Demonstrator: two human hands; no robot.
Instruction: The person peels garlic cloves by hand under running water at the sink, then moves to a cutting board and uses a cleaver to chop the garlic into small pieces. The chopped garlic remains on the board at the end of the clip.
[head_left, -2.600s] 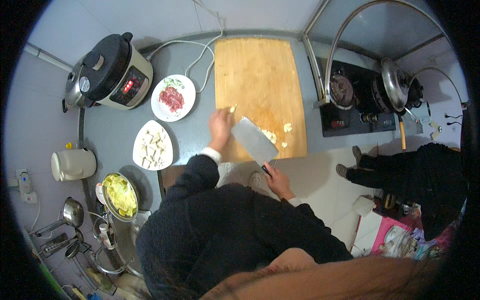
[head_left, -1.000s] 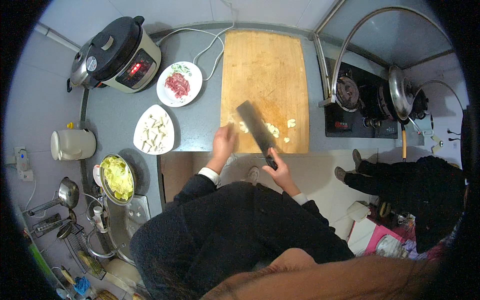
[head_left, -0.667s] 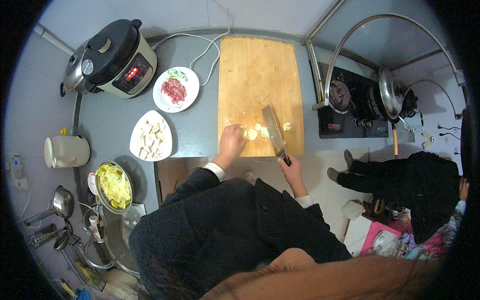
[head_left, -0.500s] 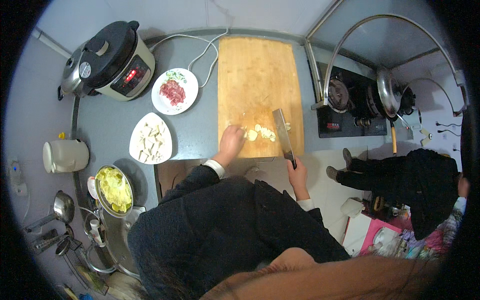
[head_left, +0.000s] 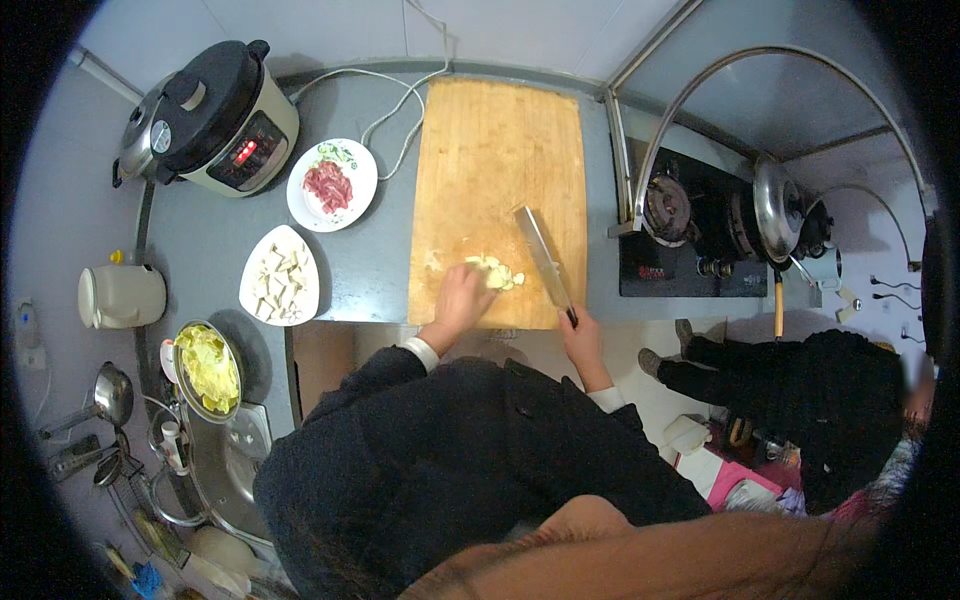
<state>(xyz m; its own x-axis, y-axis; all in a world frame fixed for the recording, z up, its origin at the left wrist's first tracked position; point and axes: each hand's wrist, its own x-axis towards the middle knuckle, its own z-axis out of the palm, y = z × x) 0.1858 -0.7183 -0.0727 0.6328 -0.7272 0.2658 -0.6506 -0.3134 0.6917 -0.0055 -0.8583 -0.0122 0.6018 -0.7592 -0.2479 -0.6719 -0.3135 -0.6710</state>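
Observation:
On the wooden cutting board (head_left: 500, 150) lies a small heap of pale slices, which look like garlic slices (head_left: 507, 278), near the front edge. My left hand (head_left: 462, 298) is at the heap's left side, its fingers curled and closed on some of the slices; the fingertips are partly hidden. My right hand (head_left: 584, 345) is wrapped round the dark handle of a cleaver (head_left: 541, 252). The blade is on the right part of the board, slanting away to the left, with a gap between it and the heap.
Left of the board are a plate of sliced red meat (head_left: 350, 212), a white dish of pale pieces (head_left: 251, 290) and a bowl of yellow-green leaves (head_left: 238, 388). An electric pressure cooker (head_left: 230, 130) stands behind them. At right are a gas stove (head_left: 690, 280) and another person (head_left: 800, 400).
The slices now sit in a tighter heap, with my left hand against them. The cleaver has shifted a little left. The view has also moved slightly.

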